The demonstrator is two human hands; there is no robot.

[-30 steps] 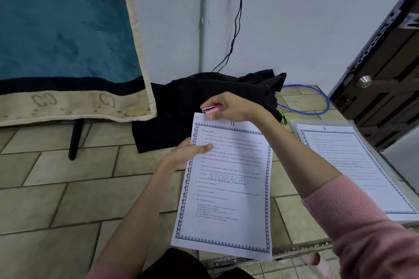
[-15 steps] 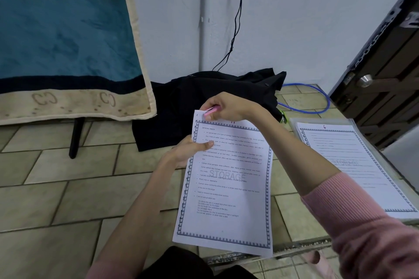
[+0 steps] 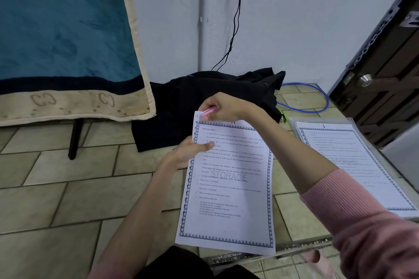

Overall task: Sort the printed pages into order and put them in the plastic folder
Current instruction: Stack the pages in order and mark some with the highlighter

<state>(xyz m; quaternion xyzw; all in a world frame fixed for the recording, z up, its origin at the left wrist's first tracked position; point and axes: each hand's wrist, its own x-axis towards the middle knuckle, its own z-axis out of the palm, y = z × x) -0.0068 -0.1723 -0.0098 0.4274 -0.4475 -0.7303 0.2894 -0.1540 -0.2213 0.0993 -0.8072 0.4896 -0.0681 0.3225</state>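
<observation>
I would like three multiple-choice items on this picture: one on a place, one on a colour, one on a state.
1. Where does the stack with the handwritten 6 lie?
A. to the right of the held page
B. on the black cloth
C. under the blanket

2. What colour is the marker?
A. green
B. pink
C. black

3. How does the left hand hold the page?
A. flat palm underneath
B. it is off the page
C. it pinches the left edge

Key: 1 A, the stack lies right of the page. 2 B, the marker in the right hand is pink. 3 C, the left hand has its thumb over the page's left edge.
</observation>
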